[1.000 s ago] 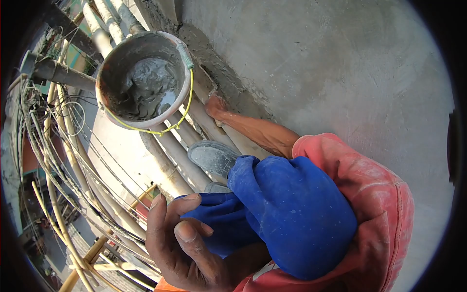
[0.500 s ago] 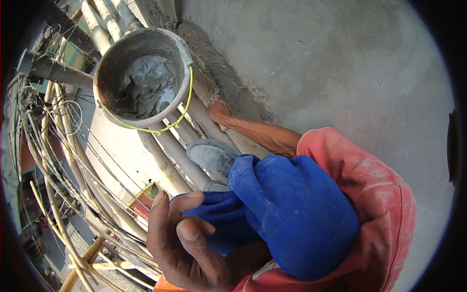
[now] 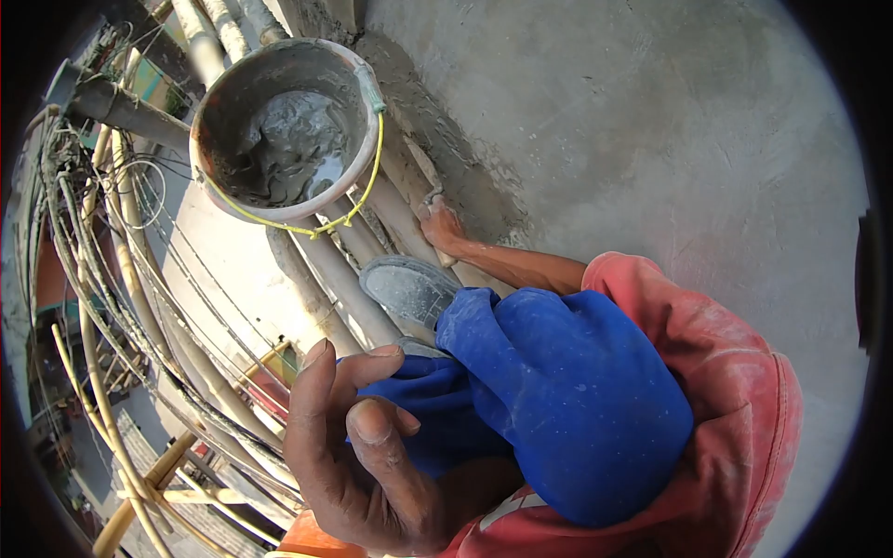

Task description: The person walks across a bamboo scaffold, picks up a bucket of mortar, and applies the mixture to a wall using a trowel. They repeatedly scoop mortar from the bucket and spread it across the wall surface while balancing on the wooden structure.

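My right hand [image 3: 443, 229] is closed around the handle of a trowel [image 3: 425, 166]. The blade shows edge-on, close to the wet mortar strip [image 3: 446, 153] along the foot of the grey wall. My left hand [image 3: 367, 456] is raised in front of my knees, palm turned up. Its fingers are loosely bent and apart, with nothing in them. A round bucket [image 3: 197, 153] with a yellow cord handle stands beyond my boot, partly filled with wet grey mortar [image 3: 296, 139].
Smooth grey plaster [image 3: 633, 139] covers the wall on the right. Bamboo poles [image 3: 330, 279] lie under the bucket and my boot [image 3: 409, 288]. Bundled cables [image 3: 112, 288] and more bamboo run down the left side. A dark pipe [image 3: 130, 116] reaches toward the bucket.
The view has shifted slightly, moving the bucket up and right in it. My right hand sits a little farther from the bucket, with more of the trowel blade showing. My left hand keeps its pose.
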The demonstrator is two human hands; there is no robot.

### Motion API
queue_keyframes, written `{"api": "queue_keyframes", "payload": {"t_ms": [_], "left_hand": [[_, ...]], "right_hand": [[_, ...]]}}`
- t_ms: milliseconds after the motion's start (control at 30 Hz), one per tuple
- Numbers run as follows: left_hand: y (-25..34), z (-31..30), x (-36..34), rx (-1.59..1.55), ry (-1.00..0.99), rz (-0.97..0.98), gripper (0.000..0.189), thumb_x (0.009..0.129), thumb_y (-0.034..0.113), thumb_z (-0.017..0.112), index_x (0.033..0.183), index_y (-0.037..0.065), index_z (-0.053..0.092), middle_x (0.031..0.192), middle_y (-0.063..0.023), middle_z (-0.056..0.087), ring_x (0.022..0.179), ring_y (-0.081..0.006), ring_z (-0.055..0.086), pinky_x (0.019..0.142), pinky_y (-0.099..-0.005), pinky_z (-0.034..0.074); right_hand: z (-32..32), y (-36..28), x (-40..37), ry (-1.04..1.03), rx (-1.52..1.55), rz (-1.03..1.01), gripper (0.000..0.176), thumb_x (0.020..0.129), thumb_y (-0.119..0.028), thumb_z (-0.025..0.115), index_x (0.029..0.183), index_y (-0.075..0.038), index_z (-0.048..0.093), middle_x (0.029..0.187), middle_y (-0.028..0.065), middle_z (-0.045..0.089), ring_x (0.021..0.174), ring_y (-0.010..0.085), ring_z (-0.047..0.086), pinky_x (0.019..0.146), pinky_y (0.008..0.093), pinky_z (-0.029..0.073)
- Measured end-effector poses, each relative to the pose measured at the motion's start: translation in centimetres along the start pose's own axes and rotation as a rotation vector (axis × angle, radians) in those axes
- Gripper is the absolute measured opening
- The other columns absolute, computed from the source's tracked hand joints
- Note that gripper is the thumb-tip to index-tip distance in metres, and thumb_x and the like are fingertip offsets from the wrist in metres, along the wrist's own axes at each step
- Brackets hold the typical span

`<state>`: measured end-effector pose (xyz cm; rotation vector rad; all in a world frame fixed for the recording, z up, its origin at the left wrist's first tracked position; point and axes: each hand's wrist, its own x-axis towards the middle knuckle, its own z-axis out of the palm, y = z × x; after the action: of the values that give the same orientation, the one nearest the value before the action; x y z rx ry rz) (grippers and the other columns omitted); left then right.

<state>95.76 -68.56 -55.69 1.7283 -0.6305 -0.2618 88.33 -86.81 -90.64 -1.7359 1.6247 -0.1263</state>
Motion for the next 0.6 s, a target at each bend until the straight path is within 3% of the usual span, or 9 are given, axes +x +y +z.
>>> {"api": "queue_keyframes", "payload": {"t_ms": [67, 200, 267, 400, 500, 600], "left_hand": [[0.0, 0.0, 0.0, -0.009, 0.03, -0.011, 0.037, 0.093, 0.022, 0.048, 0.12, -0.003, 0.048, 0.086, -0.0127, 0.062, 0.054, -0.004, 0.042, 0.052, -0.0162, 0.033], [0.1, -0.2, -0.1, -0.009, 0.033, -0.006, 0.037, 0.093, 0.022, 0.048, 0.12, -0.003, 0.048, 0.085, -0.0128, 0.062, 0.054, -0.0041, 0.042, 0.052, -0.0162, 0.033], [0.0, -0.5, 0.0, 0.001, 0.026, 0.002, 0.037, 0.093, 0.022, 0.048, 0.121, -0.003, 0.048, 0.085, -0.0127, 0.062, 0.053, -0.0041, 0.042, 0.052, -0.0162, 0.033], [-0.3, -0.8, 0.2, -0.01, 0.033, -0.007, 0.037, 0.093, 0.022, 0.048, 0.121, -0.003, 0.048, 0.085, -0.0127, 0.062, 0.053, -0.004, 0.042, 0.053, -0.0163, 0.033], [-0.4, -0.8, 0.3, -0.01, 0.023, 0.006, 0.037, 0.093, 0.022, 0.048, 0.121, -0.003, 0.048, 0.085, -0.0128, 0.062, 0.053, -0.0039, 0.042, 0.054, -0.0164, 0.033], [-0.4, -0.9, 0.2, -0.014, 0.048, -0.014, 0.037, 0.093, 0.022, 0.047, 0.121, -0.003, 0.048, 0.085, -0.0127, 0.062, 0.053, -0.0037, 0.042, 0.054, -0.0165, 0.034]], "right_hand": [[-0.3, -0.2, 1.5, -0.04, -0.017, -0.012, 0.045, 0.089, -0.035, 0.043, 0.11, 0.005, 0.041, 0.098, 0.0301, 0.058, 0.098, 0.0442, 0.054, 0.082, 0.0483, 0.042], [-1.4, -0.9, 1.5, -0.06, 0.018, -0.063, 0.042, 0.089, -0.034, 0.042, 0.108, 0.003, 0.041, 0.096, 0.0303, 0.058, 0.095, 0.0449, 0.054, 0.081, 0.0491, 0.042], [-1.6, -1.6, -0.2, 0.092, 0.027, -0.05, 0.039, 0.09, -0.034, 0.042, 0.106, 0.002, 0.041, 0.094, 0.0311, 0.057, 0.092, 0.0463, 0.054, 0.079, 0.0504, 0.041], [-2.0, -0.4, -1.7, 0.128, 0.003, -0.096, 0.038, 0.091, -0.034, 0.041, 0.104, 0.001, 0.04, 0.092, 0.0321, 0.057, 0.09, 0.0475, 0.054, 0.078, 0.0516, 0.041], [-1.7, -0.2, -2.8, 0.021, -0.153, -0.075, 0.043, 0.09, -0.034, 0.041, 0.108, 0.005, 0.041, 0.091, 0.0302, 0.059, 0.09, 0.0446, 0.057, 0.076, 0.0491, 0.045], [-1.1, 0.2, -3.0, -0.078, -0.164, 0.051, 0.041, 0.09, -0.033, 0.042, 0.107, 0.004, 0.04, 0.095, 0.0321, 0.057, 0.094, 0.0474, 0.053, 0.083, 0.0512, 0.04]]}}
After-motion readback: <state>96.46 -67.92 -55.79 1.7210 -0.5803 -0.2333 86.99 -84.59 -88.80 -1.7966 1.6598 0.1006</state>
